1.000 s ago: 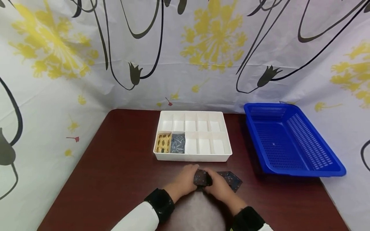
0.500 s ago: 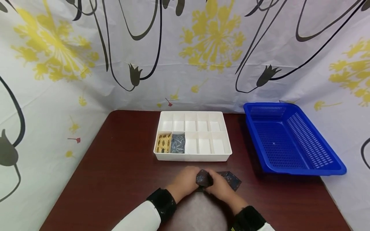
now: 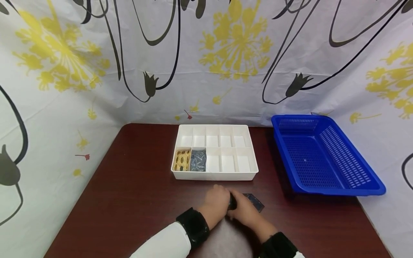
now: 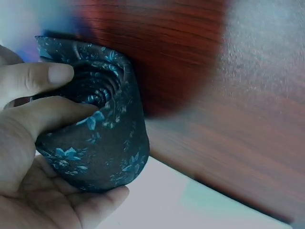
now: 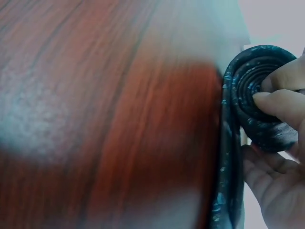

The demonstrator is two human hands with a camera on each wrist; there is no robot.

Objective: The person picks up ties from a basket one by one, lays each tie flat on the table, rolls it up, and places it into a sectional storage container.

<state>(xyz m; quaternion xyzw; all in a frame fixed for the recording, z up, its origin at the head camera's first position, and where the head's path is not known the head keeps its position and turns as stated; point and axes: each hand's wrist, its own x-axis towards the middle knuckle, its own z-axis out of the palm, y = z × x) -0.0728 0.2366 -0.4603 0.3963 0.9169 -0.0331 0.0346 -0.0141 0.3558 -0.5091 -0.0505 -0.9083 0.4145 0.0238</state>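
Nearest the person, both hands meet over the front of the dark red tabletop (image 3: 129, 200). The left hand (image 3: 217, 202) has its grip clamped around a rolled dark tie (image 4: 102, 138) with a blue flower print, thumb and fingers curled about the coil. The right hand (image 3: 246, 211) pinches the same roll from its other end, fingertips (image 5: 271, 100) pressed into the spiral. The unrolled tail of the tie (image 3: 255, 202) lies flat on the tabletop just right of the hands. Beyond them sits a white divided tray (image 3: 215, 175); its front-left compartments hold a yellow patterned roll (image 3: 182, 159) and a grey-blue roll (image 3: 198, 160). To the right stands a blue basket (image 3: 326, 190). A flowered curtain (image 3: 206, 57) hangs behind.
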